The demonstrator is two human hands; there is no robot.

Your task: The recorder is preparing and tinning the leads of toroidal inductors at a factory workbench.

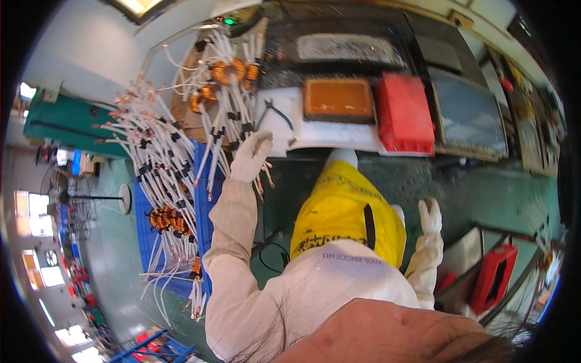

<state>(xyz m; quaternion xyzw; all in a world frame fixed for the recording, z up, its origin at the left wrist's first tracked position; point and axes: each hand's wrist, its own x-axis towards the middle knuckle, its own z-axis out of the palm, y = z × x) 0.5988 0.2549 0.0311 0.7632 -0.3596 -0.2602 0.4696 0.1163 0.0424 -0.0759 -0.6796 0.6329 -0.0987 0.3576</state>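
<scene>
My left hand [253,156], in a pale glove, reaches to the near edge of the bench beside white cables [235,106] with black bands and bare copper ends. Its fingers are stretched out, and nothing shows in them; whether they touch the cables is hard to see. Copper-wound ring coils [228,71] sit among these cables on a brown board. Just beyond the hand, dark-handled pliers [279,114] lie on a white sheet [315,132]. My right hand [430,216], also gloved, hangs low at my right side, with fingers apart and nothing held.
A blue crate [204,181] at my left holds many cables and coils. On the bench are an amber-filled tray [338,100], a red box [407,115] and a long metal plate [348,48]. A metal rack [478,266] with a red frame stands at right.
</scene>
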